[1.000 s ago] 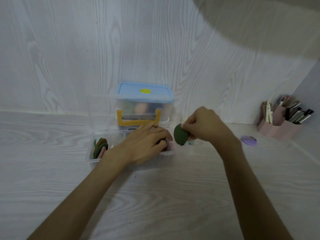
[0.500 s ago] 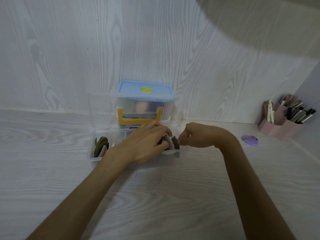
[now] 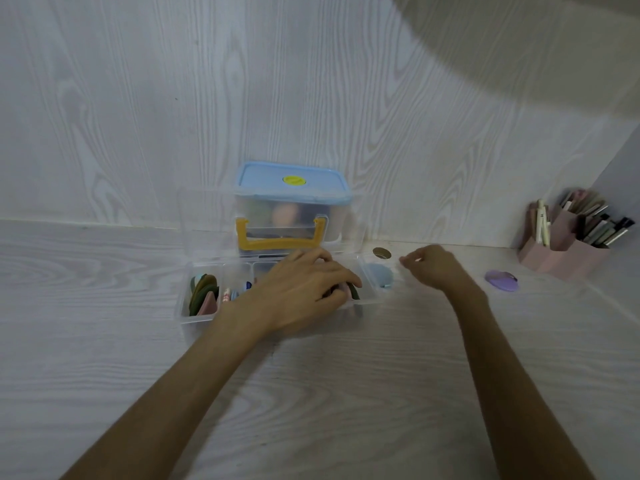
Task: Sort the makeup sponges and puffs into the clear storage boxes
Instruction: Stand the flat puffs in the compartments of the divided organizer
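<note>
Clear divided box on the white wood-grain table, its leftmost compartment packed with upright green and pink puffs; behind it a blue-lidded container with a yellow handle against the wall. Left hand lies palm-down over the box's right compartments, fingers close together and pressing on a pink and dark green sponge at its right end. Right of the box: light blue puff on the table, right hand above the tabletop, fingers loosely curled and holding nothing, then purple puff and pink organizer of brushes.
</note>
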A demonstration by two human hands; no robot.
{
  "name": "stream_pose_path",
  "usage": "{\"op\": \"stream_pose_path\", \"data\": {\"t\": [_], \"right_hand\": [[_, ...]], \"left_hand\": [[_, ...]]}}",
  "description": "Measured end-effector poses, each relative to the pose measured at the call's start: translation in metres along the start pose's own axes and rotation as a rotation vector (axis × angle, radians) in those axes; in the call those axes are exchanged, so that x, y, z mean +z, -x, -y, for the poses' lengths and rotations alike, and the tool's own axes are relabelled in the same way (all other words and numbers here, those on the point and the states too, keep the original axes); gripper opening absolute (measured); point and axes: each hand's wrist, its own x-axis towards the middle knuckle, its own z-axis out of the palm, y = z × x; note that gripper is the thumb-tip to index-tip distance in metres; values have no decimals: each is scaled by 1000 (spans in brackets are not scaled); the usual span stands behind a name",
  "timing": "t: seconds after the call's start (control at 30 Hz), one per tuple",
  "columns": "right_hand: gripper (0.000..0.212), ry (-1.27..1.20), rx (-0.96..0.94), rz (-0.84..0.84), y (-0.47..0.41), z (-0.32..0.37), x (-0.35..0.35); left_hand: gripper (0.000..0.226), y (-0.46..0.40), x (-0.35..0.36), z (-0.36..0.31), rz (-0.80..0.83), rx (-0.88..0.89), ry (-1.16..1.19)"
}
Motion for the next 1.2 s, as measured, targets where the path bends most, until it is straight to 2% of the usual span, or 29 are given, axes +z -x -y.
{"op": "stream_pose_path", "data": {"t": [0.07,0.13,0.2,0.27,0.3,0.4,0.5,0.6,0.83,1.2], "right_hand": [[52,170,30,41,-6,-2,26],[53,244,1,-41,-4,1,40],[36,155,-62,-153,-1,6,43],[13,-16,-75,-136,-1,11,41],[10,-80,-67,-94,0,14,39],[21,-205,-52,-4,4,20,21],[31,-309,-145,-75,23,30,-17],[30,-420,-270,-103,55,49,-50],[24,-212,-375,-9,80,73,-45],[22,87,-373,-69,72,76,-14]], "left_hand": [[64,0,1,0,6,21,-15],[64,-1,0,0,13,31,-15],[65,-1,0,0,19,30,-22],[65,-1,0,-1,14,20,-15],[64,-1,0,-1,7,16,-12],[62,-2,2,-1,-15,6,-10],[62,-3,3,1,-25,-4,13],[65,-3,3,2,-13,-17,55],[69,-2,0,2,-1,-26,121],[66,-2,0,3,0,-10,86]]}}
